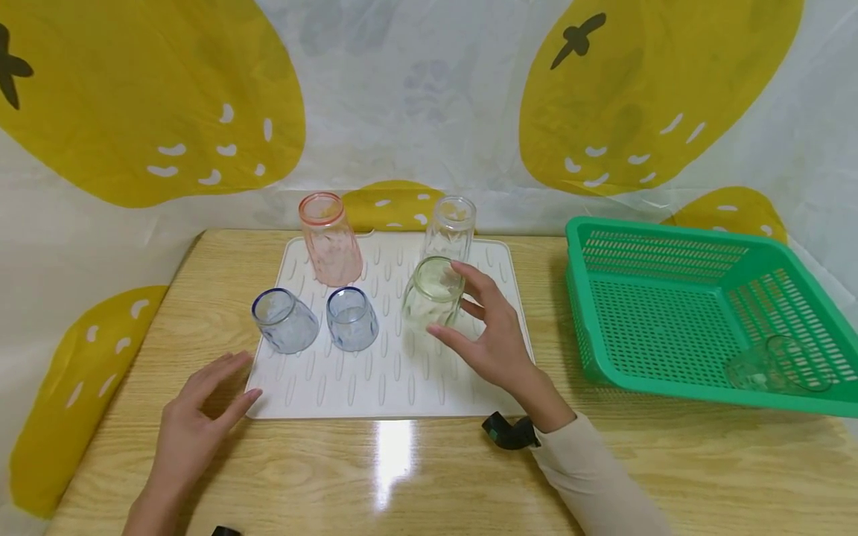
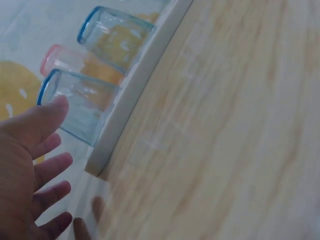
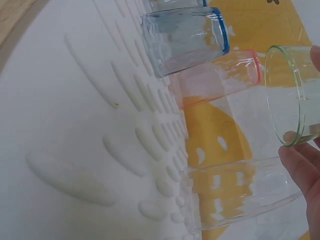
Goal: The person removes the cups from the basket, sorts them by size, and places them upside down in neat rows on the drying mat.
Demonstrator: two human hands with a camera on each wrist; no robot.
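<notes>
My right hand (image 1: 494,339) holds a green-tinted glass (image 1: 421,304) between thumb and fingers. In the right wrist view the green glass (image 3: 285,95) hangs apart from the white ridged mat (image 3: 75,125). Behind it in the head view a tall clear glass (image 1: 447,234) stands on the mat. A tall pink glass (image 1: 334,249) with a red rim is at the mat's back left. Two short blue-rimmed glasses, a left one (image 1: 293,331) and a right one (image 1: 353,330), stand before it. Beside the mat's left edge my left hand (image 1: 191,420) holds nothing, its fingers loosely spread near the left blue-rimmed glass.
A green plastic basket (image 1: 657,327) sits on the wooden table (image 1: 302,476) at the right. Inside it lies a clear glass (image 1: 771,368) on its side. A cloth with large yellow fruit prints (image 1: 415,89) hangs behind the table.
</notes>
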